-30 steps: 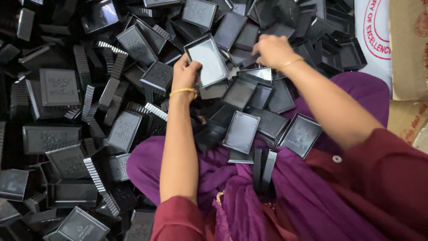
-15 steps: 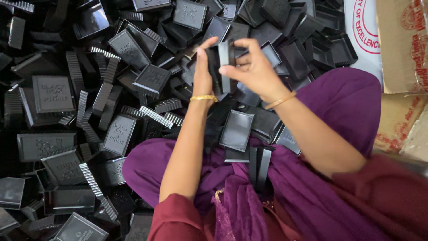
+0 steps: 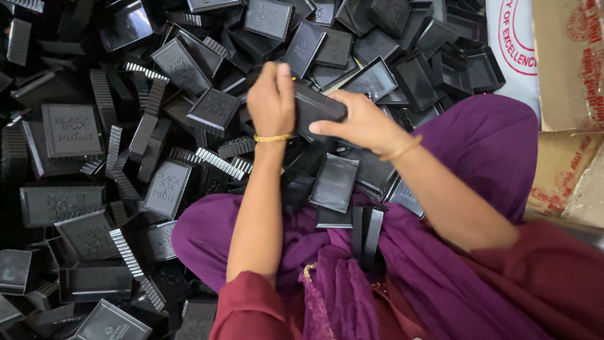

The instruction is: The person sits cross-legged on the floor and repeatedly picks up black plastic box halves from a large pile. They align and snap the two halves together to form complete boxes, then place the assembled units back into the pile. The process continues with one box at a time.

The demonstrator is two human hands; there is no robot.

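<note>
Left hand: fingers curled around one end of a black plastic box.
Right hand: grips its other end (held above the lap).
Around: heap of black boxes.

Black rectangular plastic boxes with embossed lids lie heaped left; a brown, red-printed carton, possibly cardboard, stands at the right edge.

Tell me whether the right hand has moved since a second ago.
Yes. The right hand drew back from the heap toward the purple lap, and now grips a black box with the left hand.
</note>
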